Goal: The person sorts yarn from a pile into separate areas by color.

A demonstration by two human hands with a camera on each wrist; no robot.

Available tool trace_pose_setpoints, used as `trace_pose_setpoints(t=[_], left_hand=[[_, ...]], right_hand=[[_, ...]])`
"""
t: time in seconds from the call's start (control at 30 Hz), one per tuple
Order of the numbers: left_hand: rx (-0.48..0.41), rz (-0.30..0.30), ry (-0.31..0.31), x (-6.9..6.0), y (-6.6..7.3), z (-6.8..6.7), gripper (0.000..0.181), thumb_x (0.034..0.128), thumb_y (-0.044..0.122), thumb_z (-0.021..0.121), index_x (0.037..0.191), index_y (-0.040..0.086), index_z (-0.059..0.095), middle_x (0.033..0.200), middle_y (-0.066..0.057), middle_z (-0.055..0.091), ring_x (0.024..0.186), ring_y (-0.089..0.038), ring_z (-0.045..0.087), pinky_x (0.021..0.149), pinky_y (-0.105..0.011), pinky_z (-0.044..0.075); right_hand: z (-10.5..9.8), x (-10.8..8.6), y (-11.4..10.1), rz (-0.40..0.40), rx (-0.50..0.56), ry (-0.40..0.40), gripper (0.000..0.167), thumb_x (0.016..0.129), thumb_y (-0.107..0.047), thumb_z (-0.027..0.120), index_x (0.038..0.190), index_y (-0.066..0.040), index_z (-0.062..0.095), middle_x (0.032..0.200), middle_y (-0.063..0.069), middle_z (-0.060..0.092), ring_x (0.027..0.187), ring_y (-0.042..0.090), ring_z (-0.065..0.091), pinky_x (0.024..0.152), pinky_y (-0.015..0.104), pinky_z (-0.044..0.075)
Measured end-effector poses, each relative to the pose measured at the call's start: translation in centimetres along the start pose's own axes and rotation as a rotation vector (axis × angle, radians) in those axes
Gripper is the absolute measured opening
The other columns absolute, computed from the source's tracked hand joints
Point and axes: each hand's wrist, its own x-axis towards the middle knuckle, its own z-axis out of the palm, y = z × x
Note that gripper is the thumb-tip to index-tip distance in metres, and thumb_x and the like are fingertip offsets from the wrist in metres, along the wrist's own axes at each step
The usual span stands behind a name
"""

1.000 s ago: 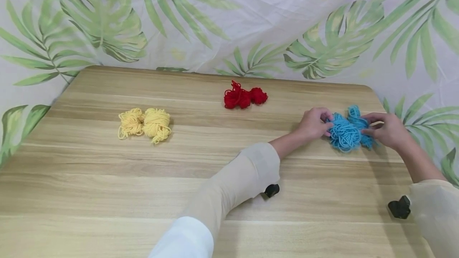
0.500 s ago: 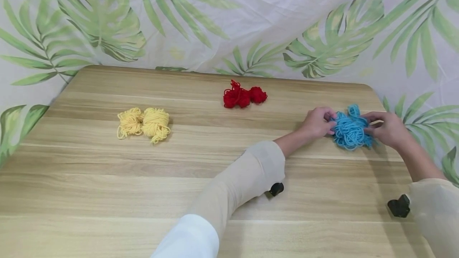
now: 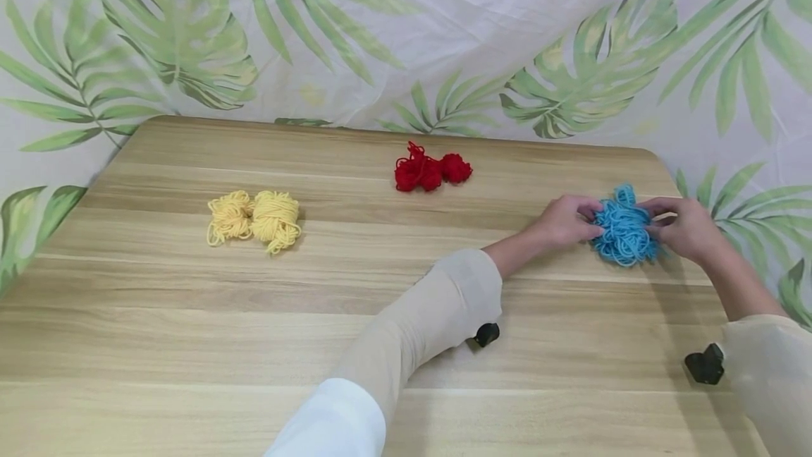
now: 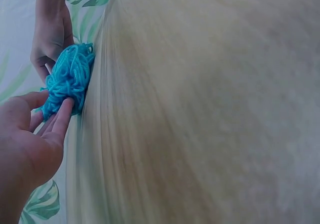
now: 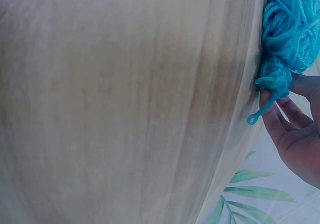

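Observation:
Two bundles of blue yarn sit pressed together on the right side of the table. My left hand (image 3: 569, 220) pinches the larger blue yarn ball (image 3: 622, 235) from its left side between thumb and fingers. On the opposite side, my right hand (image 3: 688, 230) grips the smaller blue yarn ball (image 5: 275, 76), which has a loose loop hanging off it in the right wrist view. From the head view the larger ball covers most of the smaller one. The left wrist view shows my left fingertips (image 4: 68, 103) against the strands.
Two yellow yarn balls (image 3: 275, 221) lie side by side at the left of the wooden table (image 3: 254, 344). Red yarn balls (image 3: 419, 171) lie near the back edge, around the middle. A leaf-patterned cloth (image 3: 444, 34) hangs behind the table.
My left hand has moved a little to the right, bringing the larger blue ball up against the smaller one. My right hand has hardly moved; the yellow and red yarn stay put.

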Motion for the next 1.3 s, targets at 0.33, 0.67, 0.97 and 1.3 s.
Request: trace_pose_setpoints(t=[0.33,0.67,0.97,1.3], left_hand=[[-0.108,-0.028,-0.039,-0.8,0.0,-1.1,0.052,0.0942,0.006,0.076,0.144,0.012,0.061,0.127,-0.007,0.068,0.096,-0.009,0.067,0.07,-0.015,0.055],[-0.183,-0.009,-0.077,-2.1,-1.1,-5.1,0.046,0.0953,0.005,0.074,0.139,0.002,0.062,0.13,-0.016,0.067,0.086,-0.017,0.07,0.072,-0.023,0.059],[-0.038,0.068,-0.132,-4.2,-2.2,-8.9,0.033,0.0988,0.007,0.07,0.13,-0.003,0.065,0.111,-0.01,0.067,0.091,-0.024,0.071,0.076,-0.027,0.059],[0.172,0.183,-0.165,-6.6,-2.6,-13.2,0.029,0.0999,0.006,0.067,0.127,-0.005,0.065,0.116,-0.015,0.069,0.107,-0.022,0.066,0.091,-0.019,0.052]], right_hand=[[0.3,0.1,-0.3,-0.002,-0.003,-0.007,0.036,0.094,0.01,0.06,0.129,0.019,0.058,0.119,0.041,0.057,0.106,0.058,0.061,0.062,0.018,0.053],[0.0,0.0,-0.3,-0.016,-0.023,-0.02,0.035,0.094,0.01,0.06,0.129,0.018,0.059,0.118,0.041,0.056,0.107,0.061,0.061,0.06,0.021,0.055],[-0.6,0.1,-0.4,-0.044,-0.037,-0.074,0.039,0.094,0.01,0.062,0.131,0.019,0.056,0.119,0.04,0.055,0.103,0.057,0.065,0.059,0.028,0.058],[-1.7,0.1,-1.2,-0.108,-0.108,-0.075,0.041,0.09,0.007,0.071,0.128,0.018,0.059,0.115,0.042,0.06,0.082,0.02,0.075,0.057,0.026,0.055]])
